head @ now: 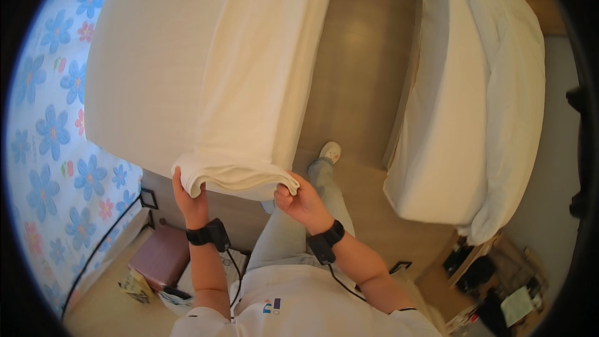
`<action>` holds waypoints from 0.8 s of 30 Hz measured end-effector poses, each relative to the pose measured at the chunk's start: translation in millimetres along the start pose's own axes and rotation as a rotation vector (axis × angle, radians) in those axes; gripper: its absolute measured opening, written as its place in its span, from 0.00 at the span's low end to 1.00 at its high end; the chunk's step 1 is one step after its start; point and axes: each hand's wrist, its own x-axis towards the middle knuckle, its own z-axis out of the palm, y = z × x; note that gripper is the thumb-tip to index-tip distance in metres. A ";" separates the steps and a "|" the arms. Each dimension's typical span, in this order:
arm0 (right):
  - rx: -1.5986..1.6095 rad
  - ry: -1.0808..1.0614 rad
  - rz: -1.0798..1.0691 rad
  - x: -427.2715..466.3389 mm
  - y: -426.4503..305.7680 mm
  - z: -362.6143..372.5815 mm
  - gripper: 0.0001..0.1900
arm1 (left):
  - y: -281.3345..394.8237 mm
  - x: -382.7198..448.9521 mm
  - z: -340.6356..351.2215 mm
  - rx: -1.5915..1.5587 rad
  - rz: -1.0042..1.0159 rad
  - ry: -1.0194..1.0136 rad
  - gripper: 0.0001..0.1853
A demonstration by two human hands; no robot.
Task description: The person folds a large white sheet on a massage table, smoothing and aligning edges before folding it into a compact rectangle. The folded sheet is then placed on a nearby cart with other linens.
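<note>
A long piece of white cloth (238,117), folded in layers, runs along the right part of a bed with a pale fitted cover (149,70). At the near end of the bed my left hand (191,199) grips the left corner of the folded layers, thumb at the outer side. My right hand (299,199) pinches the right corner of the same cloth, its fingers curled under. Between the hands the layered edge sags in a wavy line. Part of my left fingers is hidden behind the cloth.
Blue-flowered curtain (54,126) hangs at left. A second bed (435,150) with a bunched white quilt (514,79) stands at right, across a strip of wooden floor (365,47). A mauve suitcase (161,255) lies near my left arm; bags and loose items (505,281) sit lower right.
</note>
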 end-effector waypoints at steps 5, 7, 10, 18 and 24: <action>0.011 -0.001 0.075 27.1 -65.2 37.7 0.16 | -6.5 25.2 56.5 -0.123 0.030 0.080 0.19; -0.022 -0.016 0.115 37.9 -92.5 54.6 0.15 | -8.0 45.8 82.5 -0.058 0.108 0.088 0.17; -0.077 -0.014 0.163 58.7 -141.0 82.7 0.14 | -7.1 89.6 126.9 -0.181 0.078 0.093 0.15; -0.094 0.164 0.137 165.3 -305.9 167.4 0.13 | -33.6 251.2 289.9 -0.393 -0.081 0.075 0.11; -1.245 0.501 -0.340 248.9 -395.1 191.8 0.14 | -92.3 278.3 335.3 -0.076 -0.060 0.151 0.17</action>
